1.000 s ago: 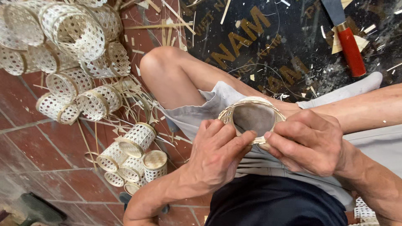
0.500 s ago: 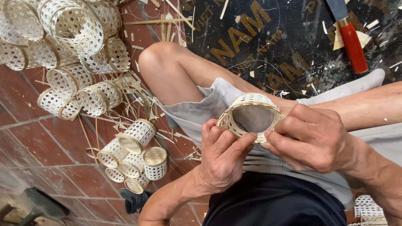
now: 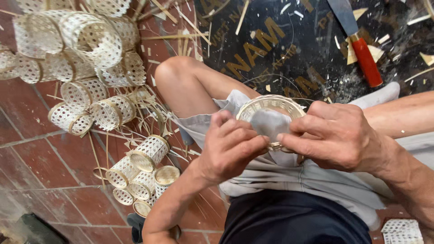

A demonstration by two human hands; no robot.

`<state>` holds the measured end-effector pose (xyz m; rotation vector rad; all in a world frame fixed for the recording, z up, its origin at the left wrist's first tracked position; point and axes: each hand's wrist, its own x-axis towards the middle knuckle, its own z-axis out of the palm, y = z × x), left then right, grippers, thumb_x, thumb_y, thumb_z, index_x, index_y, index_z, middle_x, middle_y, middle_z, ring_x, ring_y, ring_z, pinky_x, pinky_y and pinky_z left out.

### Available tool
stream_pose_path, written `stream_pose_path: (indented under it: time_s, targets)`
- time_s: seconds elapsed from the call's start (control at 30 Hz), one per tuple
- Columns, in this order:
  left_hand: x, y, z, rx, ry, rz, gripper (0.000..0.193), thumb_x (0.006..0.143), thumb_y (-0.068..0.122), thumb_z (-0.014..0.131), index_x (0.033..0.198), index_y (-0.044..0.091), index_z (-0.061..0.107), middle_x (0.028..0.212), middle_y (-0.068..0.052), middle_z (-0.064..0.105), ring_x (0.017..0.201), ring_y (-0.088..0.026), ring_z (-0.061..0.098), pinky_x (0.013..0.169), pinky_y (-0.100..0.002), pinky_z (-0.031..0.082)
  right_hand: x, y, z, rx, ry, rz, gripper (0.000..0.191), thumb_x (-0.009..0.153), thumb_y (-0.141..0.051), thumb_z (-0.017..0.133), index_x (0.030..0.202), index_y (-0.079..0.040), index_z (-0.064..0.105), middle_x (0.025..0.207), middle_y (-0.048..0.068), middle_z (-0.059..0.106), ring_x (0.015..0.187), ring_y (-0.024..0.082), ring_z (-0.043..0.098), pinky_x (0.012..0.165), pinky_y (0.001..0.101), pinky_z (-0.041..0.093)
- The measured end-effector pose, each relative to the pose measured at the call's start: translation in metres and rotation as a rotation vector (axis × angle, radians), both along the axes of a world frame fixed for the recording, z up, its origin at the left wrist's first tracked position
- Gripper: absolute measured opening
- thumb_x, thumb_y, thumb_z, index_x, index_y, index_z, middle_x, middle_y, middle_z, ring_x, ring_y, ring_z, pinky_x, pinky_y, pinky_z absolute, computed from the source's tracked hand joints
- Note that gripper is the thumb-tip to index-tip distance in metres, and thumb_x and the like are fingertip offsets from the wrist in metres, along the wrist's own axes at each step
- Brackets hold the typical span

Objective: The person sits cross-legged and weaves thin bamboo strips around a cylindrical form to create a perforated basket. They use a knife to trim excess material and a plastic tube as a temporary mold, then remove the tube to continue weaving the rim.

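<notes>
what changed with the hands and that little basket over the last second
Both hands, left hand and right hand, kept hold of the small woven basket, shifting their fingers slightly along its near rim. The red-handled knife and the heap of finished baskets stayed put.

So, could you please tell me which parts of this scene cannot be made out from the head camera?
- Near rim and body of the small round woven bamboo basket: covered by the left hand and right hand.
- Blade tip of the red-handled knife: cut off by the top edge.
- White woven piece: cropped at the bottom edge.
- Dark object, bottom left: blurred.
</notes>
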<state>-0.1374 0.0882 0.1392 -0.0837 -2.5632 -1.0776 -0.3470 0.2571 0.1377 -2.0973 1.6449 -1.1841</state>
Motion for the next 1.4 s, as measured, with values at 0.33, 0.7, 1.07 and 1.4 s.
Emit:
stream_pose_path:
  time_s: [0.33,0.7,1.07,1.4]
  targets:
    - [-0.055,-0.039,-0.005,-0.133,0.098,-0.142,0.03,0.099,0.01,0.074,0.124,-0.003,0.064,0.113,-0.012,0.068,0.104,-0.027,0.069,0.099,-0.047,0.054,-0.027,-0.019,0.015,0.039,0.229,-0.043,0.023,0.084,-0.014,0.076,0.099,0.004,0.073,0.082,0.007,0.068,0.062,0.02,0.062,0.049,0.0351,0.048]
    - [-0.088,-0.014,0.031,-0.908,-0.063,-0.276,0.039,0.089,0.017,0.06,0.112,-0.014,0.065,0.101,-0.027,0.07,0.096,-0.035,0.069,0.077,-0.04,0.053,-0.036,-0.021,0.029,0.483,0.818,0.197,0.023,0.078,-0.024,0.06,0.074,-0.001,0.059,0.064,0.009,0.063,0.054,0.018,0.066,0.042,0.0347,0.054]
    - [-0.058,-0.002,0.017,-0.692,0.093,-0.198,0.029,0.095,0.011,0.061,0.117,-0.008,0.066,0.095,-0.011,0.064,0.086,-0.022,0.061,0.089,-0.039,0.051,-0.033,-0.003,0.023,0.061,0.673,0.18,0.027,0.068,-0.014,0.065,0.085,0.007,0.067,0.069,0.012,0.067,0.054,0.02,0.067,0.044,0.032,0.055]
    - [-0.012,0.062,0.021,-0.523,0.02,-0.162,0.035,0.095,0.015,0.067,0.121,-0.009,0.067,0.102,-0.015,0.066,0.092,-0.026,0.065,0.088,-0.042,0.048,0.028,0.074,-0.032,0.776,-1.423,-0.58,0.02,0.089,-0.001,0.073,0.106,0.003,0.064,0.083,0.007,0.071,0.07,0.013,0.069,0.062,0.0286,0.058]
